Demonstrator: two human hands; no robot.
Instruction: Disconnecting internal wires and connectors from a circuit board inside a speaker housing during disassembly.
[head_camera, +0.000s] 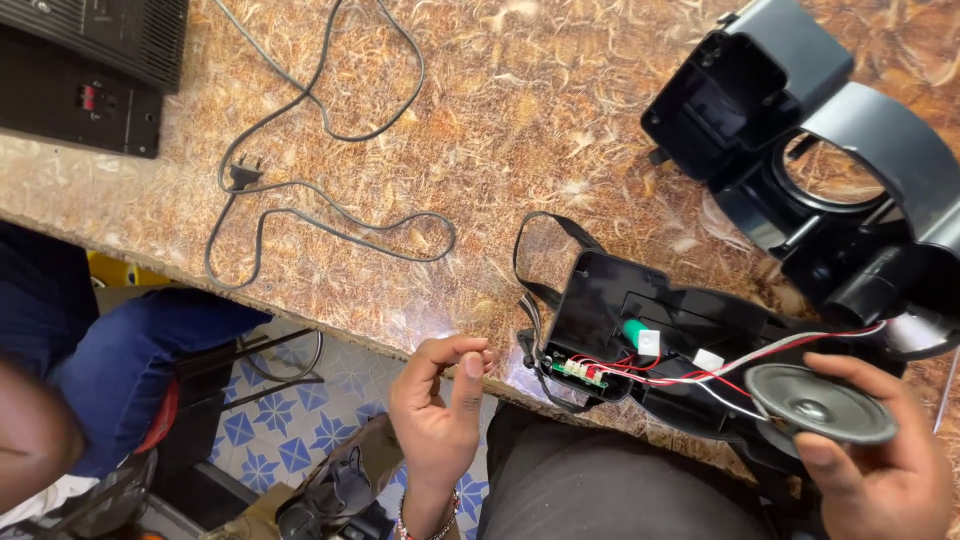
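1. Mottled brown, marble-patterned worktop (520, 110) fills the scene, its near edge running above a blue-and-white tiled floor (270, 410).
2. At far left sits a black ribbed box with a small red terminal (85, 70); near it a thin grey power cable with a two-pin plug (300, 200) lies looped across the worktop.
3. At near left, a seated person's blue trouser leg (140, 350) shows below the worktop edge.
4. Near centre, the left hand (440, 410) hovers just off the worktop edge, thumb and forefinger pressed tip to tip; whether anything is pinched between them cannot be told.
5. Just right of it lies an opened black plastic casing (630, 300) with a small green circuit board (583, 372) and red and white wires (740, 365) running right.
6. At near right, the right hand (880, 470) grips a round grey speaker cone (820, 405) between thumb and fingers, touching the casing's end.
7. At far right rests a larger black plastic housing with a round opening (800, 130).
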